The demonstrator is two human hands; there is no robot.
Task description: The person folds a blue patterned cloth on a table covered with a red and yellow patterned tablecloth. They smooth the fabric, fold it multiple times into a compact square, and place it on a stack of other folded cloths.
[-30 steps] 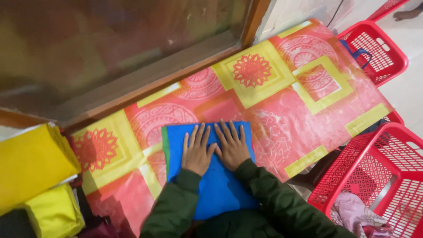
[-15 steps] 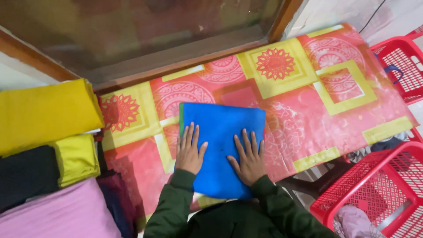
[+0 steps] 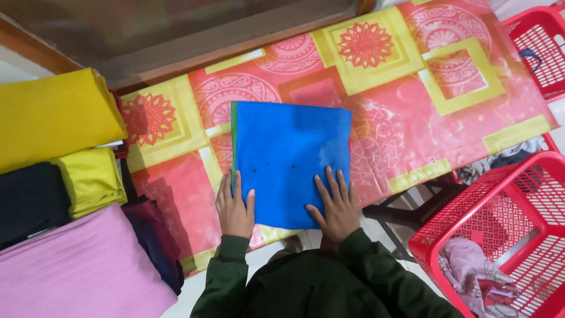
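Observation:
A folded blue cloth (image 3: 291, 156) with a green edge along its left side lies flat on a table covered in a red and yellow patterned sheet (image 3: 406, 118). My left hand (image 3: 234, 206) rests at the cloth's near left corner, thumb on the blue, fingers along its edge. Flat on the near right part of the cloth lies my right hand (image 3: 336, 206), fingers spread. Both arms wear dark green sleeves.
Stacks of folded fabric sit to the left: yellow (image 3: 56, 118), lime yellow (image 3: 91, 179), black (image 3: 29, 200), pink (image 3: 82, 271) and dark maroon (image 3: 153, 235). A red plastic basket (image 3: 500, 229) holding clothes stands at the right, another red basket (image 3: 544, 47) at the far right. A wooden window frame (image 3: 235, 41) runs behind the table.
My hands have slid apart from the middle of the cloth toward its near corners. The view has swung left, showing more of the fabric stacks.

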